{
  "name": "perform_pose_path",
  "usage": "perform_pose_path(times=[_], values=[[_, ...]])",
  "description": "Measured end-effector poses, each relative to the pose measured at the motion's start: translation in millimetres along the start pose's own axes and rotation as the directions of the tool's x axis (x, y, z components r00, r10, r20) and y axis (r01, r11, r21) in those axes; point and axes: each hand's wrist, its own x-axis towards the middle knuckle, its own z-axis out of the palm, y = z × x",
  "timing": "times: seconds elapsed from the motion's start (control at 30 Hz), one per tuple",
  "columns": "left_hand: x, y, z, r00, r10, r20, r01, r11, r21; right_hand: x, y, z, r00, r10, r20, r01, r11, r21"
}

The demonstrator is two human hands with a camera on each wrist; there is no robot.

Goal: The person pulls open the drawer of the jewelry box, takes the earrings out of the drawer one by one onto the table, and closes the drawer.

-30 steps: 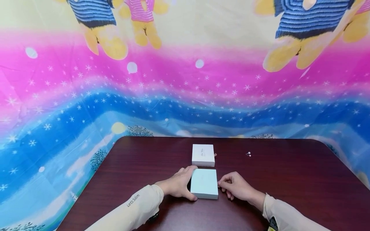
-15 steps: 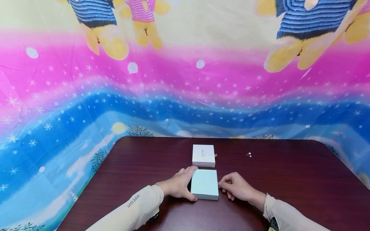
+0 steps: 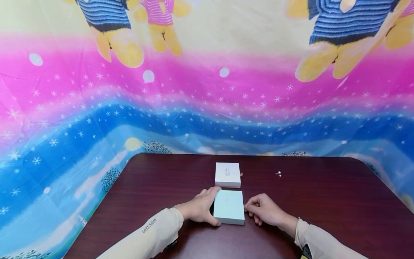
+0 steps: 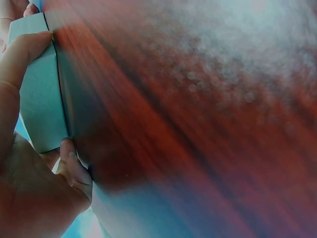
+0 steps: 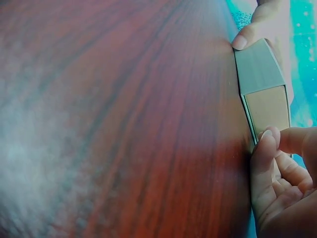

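"Where does the head view look from?"

"Above the near side of the table (image 3: 323, 194), forward and down; it stands well back, so the backdrop (image 3: 207, 72) fills the upper part."

"And the left wrist?"

"Low over the table, close by the left hand (image 3: 200, 205), tipped sideways, with the green box (image 3: 228, 207) along its left edge."

"The right wrist?"

"Just as low and close, by the right hand (image 3: 266, 210), also tipped, the green box at its right edge."

"What do they share?"

"The green box shows in all three; the right wrist also catches the left hand."
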Motion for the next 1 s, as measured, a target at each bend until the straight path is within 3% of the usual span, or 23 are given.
perform_pose_path(times=[1.0], values=[[0.7,1.4,-0.1,1.0,-0.014,0.001,0.014,1.0,0.002,-0.4,-3.6,0.7,1.0,0.006,-0.024,-0.007,1.0,-0.014]])
